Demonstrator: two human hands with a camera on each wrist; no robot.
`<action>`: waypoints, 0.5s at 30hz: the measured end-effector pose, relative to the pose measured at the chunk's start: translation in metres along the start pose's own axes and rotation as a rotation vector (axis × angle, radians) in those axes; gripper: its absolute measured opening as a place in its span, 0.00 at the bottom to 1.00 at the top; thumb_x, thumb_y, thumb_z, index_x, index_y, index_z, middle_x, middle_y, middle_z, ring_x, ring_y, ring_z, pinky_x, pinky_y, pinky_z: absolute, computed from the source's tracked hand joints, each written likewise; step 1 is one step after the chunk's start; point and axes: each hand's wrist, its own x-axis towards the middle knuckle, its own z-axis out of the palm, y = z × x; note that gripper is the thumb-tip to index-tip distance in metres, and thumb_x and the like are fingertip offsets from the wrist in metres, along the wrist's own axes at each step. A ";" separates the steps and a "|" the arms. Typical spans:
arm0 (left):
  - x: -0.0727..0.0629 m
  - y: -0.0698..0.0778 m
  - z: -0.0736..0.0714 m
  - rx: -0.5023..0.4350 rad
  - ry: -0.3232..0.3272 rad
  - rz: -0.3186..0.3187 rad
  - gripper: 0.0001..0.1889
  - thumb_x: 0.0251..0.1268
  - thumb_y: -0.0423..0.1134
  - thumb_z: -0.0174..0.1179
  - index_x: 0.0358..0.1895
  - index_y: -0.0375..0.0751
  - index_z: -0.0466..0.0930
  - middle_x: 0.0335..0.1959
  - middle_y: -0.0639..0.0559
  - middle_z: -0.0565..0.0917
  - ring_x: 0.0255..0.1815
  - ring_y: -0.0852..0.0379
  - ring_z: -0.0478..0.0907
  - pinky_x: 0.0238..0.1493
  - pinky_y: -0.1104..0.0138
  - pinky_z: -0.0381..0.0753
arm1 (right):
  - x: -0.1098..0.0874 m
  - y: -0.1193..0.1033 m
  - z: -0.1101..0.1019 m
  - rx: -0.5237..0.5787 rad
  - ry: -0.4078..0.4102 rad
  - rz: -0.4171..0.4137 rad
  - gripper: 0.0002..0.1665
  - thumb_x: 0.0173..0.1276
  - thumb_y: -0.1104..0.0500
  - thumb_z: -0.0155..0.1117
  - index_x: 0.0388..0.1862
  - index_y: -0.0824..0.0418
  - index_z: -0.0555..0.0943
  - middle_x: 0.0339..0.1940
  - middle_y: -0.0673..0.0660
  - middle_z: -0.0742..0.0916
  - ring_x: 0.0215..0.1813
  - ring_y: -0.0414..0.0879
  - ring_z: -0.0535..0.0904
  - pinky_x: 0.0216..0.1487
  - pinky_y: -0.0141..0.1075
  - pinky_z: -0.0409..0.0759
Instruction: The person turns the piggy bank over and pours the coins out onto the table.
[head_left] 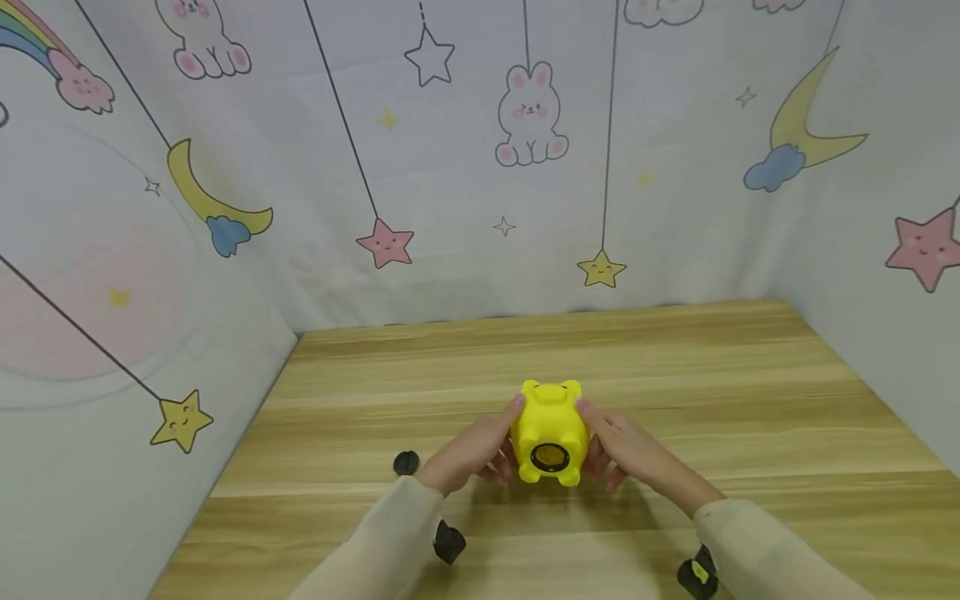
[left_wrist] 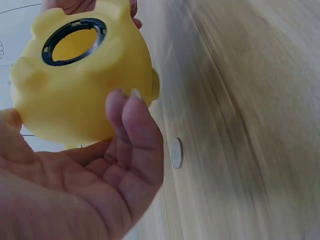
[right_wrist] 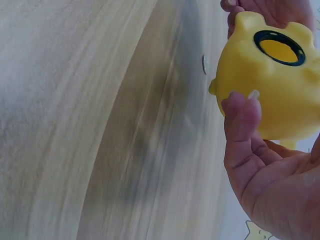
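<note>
My left hand point(head_left: 474, 450) and right hand point(head_left: 626, 446) grip a yellow piggy bank point(head_left: 551, 417) from opposite sides. Raised off the table, it is tilted so its underside faces me. In that underside, a black ring point(left_wrist: 50, 50) frames a round opening with the yellow inside visible. Thumbs press its sides while the other fingers curl below, as both wrist views show. A round black cap point(head_left: 406, 462) lies on the table beside my left wrist. Beyond the piggy bank, a silver coin point(left_wrist: 177, 153) rests on the wood; the head view hides it.
The wood-grain table point(head_left: 750, 400) is bounded at the back and sides by a white curtain point(head_left: 465, 183) printed with stars, moons and rabbits. Small black devices point(head_left: 449, 542) sit at both wrists.
</note>
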 end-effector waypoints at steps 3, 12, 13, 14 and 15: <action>0.000 -0.001 -0.003 -0.066 -0.067 0.030 0.38 0.70 0.72 0.41 0.46 0.37 0.80 0.41 0.40 0.80 0.30 0.52 0.77 0.32 0.61 0.84 | 0.001 0.001 -0.005 0.032 -0.012 0.007 0.41 0.78 0.34 0.44 0.63 0.69 0.73 0.37 0.63 0.84 0.35 0.54 0.82 0.25 0.45 0.84; -0.001 -0.003 -0.009 -0.332 -0.198 0.125 0.34 0.76 0.59 0.47 0.76 0.45 0.59 0.65 0.45 0.69 0.52 0.43 0.77 0.49 0.53 0.82 | 0.001 0.008 -0.015 0.147 -0.045 -0.068 0.48 0.69 0.51 0.68 0.77 0.70 0.56 0.71 0.74 0.67 0.46 0.57 0.84 0.41 0.51 0.85; -0.001 -0.003 -0.008 -0.347 -0.191 0.134 0.33 0.76 0.60 0.47 0.75 0.45 0.60 0.66 0.45 0.69 0.52 0.43 0.77 0.50 0.52 0.82 | 0.001 0.008 -0.016 0.169 -0.054 -0.076 0.49 0.68 0.52 0.70 0.77 0.70 0.55 0.72 0.75 0.65 0.46 0.57 0.84 0.43 0.51 0.85; -0.001 -0.003 -0.008 -0.359 -0.179 0.142 0.33 0.76 0.61 0.46 0.74 0.45 0.62 0.65 0.44 0.69 0.52 0.43 0.77 0.50 0.51 0.82 | 0.000 0.009 -0.016 0.194 -0.066 -0.081 0.50 0.67 0.54 0.71 0.77 0.70 0.55 0.73 0.75 0.64 0.47 0.57 0.84 0.44 0.51 0.85; -0.001 -0.004 -0.007 -0.370 -0.163 0.149 0.32 0.76 0.62 0.45 0.73 0.45 0.63 0.65 0.44 0.69 0.52 0.42 0.78 0.50 0.50 0.82 | 0.000 0.010 -0.016 0.224 -0.081 -0.087 0.51 0.66 0.56 0.72 0.77 0.71 0.54 0.74 0.76 0.62 0.49 0.58 0.84 0.46 0.51 0.84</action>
